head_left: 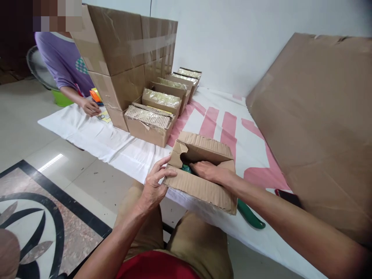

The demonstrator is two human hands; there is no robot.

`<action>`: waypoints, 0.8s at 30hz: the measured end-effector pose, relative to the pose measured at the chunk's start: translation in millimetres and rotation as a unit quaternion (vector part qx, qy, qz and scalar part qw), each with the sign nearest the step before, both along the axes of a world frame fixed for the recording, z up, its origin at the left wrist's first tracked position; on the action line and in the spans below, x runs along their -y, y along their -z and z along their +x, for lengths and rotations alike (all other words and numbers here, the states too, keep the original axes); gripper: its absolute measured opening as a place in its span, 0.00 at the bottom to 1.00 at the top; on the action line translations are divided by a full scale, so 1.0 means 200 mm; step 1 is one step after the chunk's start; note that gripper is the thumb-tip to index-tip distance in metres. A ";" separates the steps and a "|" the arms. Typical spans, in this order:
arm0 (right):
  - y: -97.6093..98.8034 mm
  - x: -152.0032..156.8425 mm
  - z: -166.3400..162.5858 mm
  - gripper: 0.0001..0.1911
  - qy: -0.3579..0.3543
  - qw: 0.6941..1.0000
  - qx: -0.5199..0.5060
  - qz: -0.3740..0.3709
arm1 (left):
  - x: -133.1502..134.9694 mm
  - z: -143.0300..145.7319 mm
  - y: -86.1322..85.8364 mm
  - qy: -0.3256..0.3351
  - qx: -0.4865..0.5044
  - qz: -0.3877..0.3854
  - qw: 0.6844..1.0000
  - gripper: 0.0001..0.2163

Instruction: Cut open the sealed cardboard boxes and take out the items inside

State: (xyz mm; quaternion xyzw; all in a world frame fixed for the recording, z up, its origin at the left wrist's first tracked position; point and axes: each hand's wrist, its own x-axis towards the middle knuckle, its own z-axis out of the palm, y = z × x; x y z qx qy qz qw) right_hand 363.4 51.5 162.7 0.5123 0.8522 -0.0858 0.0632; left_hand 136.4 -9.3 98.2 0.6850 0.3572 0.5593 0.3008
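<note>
A small open cardboard box (200,188) sits on the white and pink cloth (130,155) in front of me. My left hand (154,186) grips the box's near left corner, fingers wrapped on its flap. Inside the box lies my right hand (207,170), palm down, pressing on something green (186,168) that is mostly hidden. Its fingertips are out of sight.
A row of filled small boxes (149,124) runs back to the wall beside a tall carton (128,58). A large cardboard sheet (316,128) leans at the right. A green-handled tool (251,217) and a dark phone (287,196) lie by my right arm. Another person's hand (90,106) works at far left.
</note>
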 end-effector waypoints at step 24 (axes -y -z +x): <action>-0.41 0.47 0.05 0.29 0.216 0.738 -0.608 -0.198 | 0.17 -0.07 -0.35 0.019 0.079 -0.107 0.991 0.21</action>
